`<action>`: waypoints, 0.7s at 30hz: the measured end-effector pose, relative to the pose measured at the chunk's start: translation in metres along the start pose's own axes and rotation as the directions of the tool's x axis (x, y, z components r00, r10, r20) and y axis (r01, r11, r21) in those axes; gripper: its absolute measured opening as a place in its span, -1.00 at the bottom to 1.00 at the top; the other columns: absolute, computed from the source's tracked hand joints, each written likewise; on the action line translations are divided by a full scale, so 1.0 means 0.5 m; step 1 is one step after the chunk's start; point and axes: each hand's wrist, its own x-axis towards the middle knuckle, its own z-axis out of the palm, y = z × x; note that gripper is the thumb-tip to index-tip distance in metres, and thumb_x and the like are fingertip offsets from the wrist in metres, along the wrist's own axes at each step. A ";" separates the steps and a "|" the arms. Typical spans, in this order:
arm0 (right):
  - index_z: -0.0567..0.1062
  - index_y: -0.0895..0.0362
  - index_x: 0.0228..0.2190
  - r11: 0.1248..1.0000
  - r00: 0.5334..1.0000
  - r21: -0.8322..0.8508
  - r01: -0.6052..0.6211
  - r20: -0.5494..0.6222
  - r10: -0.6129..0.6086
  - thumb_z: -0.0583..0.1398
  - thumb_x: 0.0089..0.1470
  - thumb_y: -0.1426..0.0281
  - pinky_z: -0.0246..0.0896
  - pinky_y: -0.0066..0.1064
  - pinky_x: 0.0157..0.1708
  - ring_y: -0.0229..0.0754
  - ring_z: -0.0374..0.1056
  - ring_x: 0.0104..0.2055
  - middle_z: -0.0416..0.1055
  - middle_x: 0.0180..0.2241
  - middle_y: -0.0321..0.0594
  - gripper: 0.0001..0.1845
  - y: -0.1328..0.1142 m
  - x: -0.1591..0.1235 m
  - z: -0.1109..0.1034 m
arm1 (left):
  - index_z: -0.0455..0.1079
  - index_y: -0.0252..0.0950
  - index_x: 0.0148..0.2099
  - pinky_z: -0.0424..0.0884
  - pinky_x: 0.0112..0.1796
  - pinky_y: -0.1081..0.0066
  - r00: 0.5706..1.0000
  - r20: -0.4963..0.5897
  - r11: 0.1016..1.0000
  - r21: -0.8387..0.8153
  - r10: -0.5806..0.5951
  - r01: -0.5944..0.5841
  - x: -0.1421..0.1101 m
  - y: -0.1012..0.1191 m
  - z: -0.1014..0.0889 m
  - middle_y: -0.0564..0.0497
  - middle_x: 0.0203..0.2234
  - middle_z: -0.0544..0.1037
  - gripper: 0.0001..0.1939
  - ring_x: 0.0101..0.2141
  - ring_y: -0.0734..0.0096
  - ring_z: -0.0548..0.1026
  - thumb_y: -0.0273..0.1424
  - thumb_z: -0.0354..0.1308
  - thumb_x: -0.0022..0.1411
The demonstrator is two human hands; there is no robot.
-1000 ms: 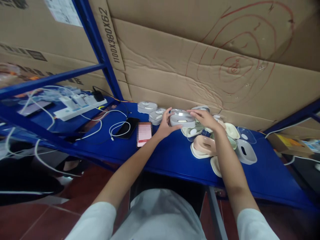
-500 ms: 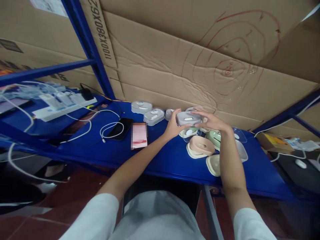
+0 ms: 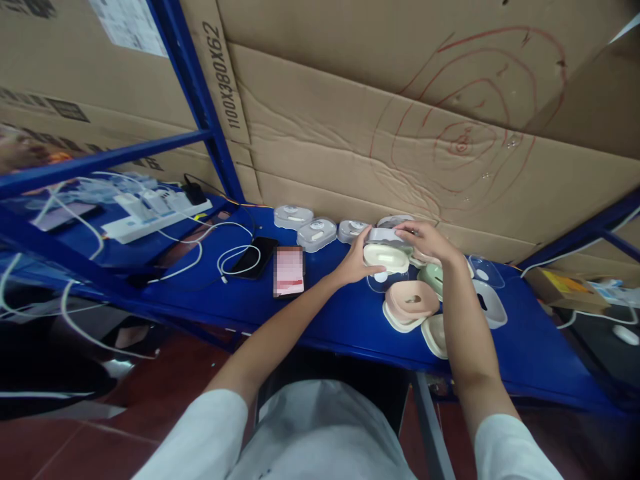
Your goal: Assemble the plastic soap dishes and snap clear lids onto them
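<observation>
My left hand (image 3: 354, 260) is closed round the left side of a grey oval plastic box (image 3: 384, 235), its thumb low in front. Just under the grey rim a cream oval part (image 3: 386, 257) faces me, above that thumb; whether the two are joined I cannot tell. My right hand (image 3: 425, 239) grips the box from the upper right with bent fingers. Below them a clear lid (image 3: 387, 283) with a white round sticker lies on the blue table (image 3: 330, 313). A peach box (image 3: 413, 299) rests on a cream base nearby, beside a green piece (image 3: 431, 277) partly behind my right forearm.
Grey boxes with clear covers (image 3: 317, 233) line the back, against a cardboard wall (image 3: 320, 120). Left of my hands lie a lit phone (image 3: 289, 272), a dark phone (image 3: 257, 259) and a white cable. A grey shell (image 3: 490, 303) and a clear cover (image 3: 485, 272) lie at right.
The grey box has tipped in my hands, and a cream oval part now shows under it. My left thumb has dropped lower. The whole view has shifted slightly.
</observation>
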 end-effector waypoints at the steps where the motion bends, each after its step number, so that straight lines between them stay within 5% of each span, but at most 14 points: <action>1: 0.68 0.11 -0.13 1.000 1.000 0.008 -0.018 -0.024 0.018 0.20 0.26 -0.06 0.41 -0.06 0.03 0.06 0.52 -0.05 0.65 -0.10 -0.07 -0.48 -0.001 -0.002 -0.006 | -0.25 -0.16 0.59 0.23 0.35 -0.10 1.000 0.006 0.999 0.045 -0.023 0.023 0.000 -0.002 -0.004 -0.37 0.52 -0.01 0.29 0.44 -0.18 0.20 0.02 0.50 0.13; 4: 0.68 0.10 -0.16 0.998 0.998 0.023 -0.053 -0.020 0.053 0.25 0.21 -0.04 0.42 -0.08 0.00 0.05 0.53 -0.07 0.65 -0.12 -0.09 -0.52 -0.005 -0.012 -0.020 | -0.06 -0.18 0.55 0.31 0.32 -0.02 0.997 -0.035 0.950 0.301 -0.072 0.080 0.013 -0.007 -0.033 -0.30 0.43 0.23 -0.25 0.37 0.02 0.34 -0.11 0.13 0.50; 6: 0.68 0.08 -0.18 0.997 0.997 0.018 -0.070 0.035 0.069 0.28 0.20 0.02 0.43 -0.10 -0.04 0.03 0.54 -0.11 0.66 -0.16 -0.12 -0.59 -0.009 -0.017 -0.022 | 0.14 -0.21 0.47 0.20 0.37 -0.06 0.995 -0.065 0.897 0.431 -0.079 0.099 0.032 -0.008 -0.063 -0.28 0.38 0.33 -0.48 0.38 0.04 0.30 -0.29 -0.02 0.55; 10: 0.69 0.06 -0.20 0.992 0.979 -0.066 -0.107 0.167 0.117 0.30 0.18 0.20 0.44 -0.15 -0.08 -0.01 0.55 -0.18 0.66 -0.24 -0.18 -0.76 -0.013 -0.020 -0.011 | 0.30 -0.26 0.39 -0.09 0.40 -0.31 0.991 -0.076 0.808 0.574 -0.112 0.135 0.077 -0.011 -0.109 -0.36 0.44 0.21 -0.41 0.46 -0.26 0.08 -0.40 0.22 0.35; 13: 0.69 0.04 -0.16 0.981 0.970 -0.151 -0.124 0.191 0.152 0.33 0.17 0.27 0.45 -0.17 -0.06 0.00 0.57 -0.15 0.66 -0.21 -0.18 -0.78 -0.015 -0.016 0.000 | 0.34 -0.25 0.33 -0.15 0.36 -0.40 0.986 -0.058 0.743 0.651 -0.154 0.154 0.099 -0.016 -0.110 -0.39 0.34 0.34 -0.36 0.40 -0.36 0.16 -0.32 0.36 0.25; 21: 0.64 0.03 -0.02 0.991 0.975 -0.134 -0.021 0.216 0.050 0.28 0.28 0.18 0.45 -0.22 -0.06 -0.01 0.58 -0.10 0.67 -0.13 -0.17 -0.68 -0.023 0.004 0.051 | 0.37 -0.27 0.19 0.13 0.28 -0.16 0.975 -0.081 0.654 0.730 -0.207 0.199 0.091 -0.020 -0.069 -0.37 0.21 0.37 -0.37 0.29 -0.32 0.29 -0.25 0.50 0.15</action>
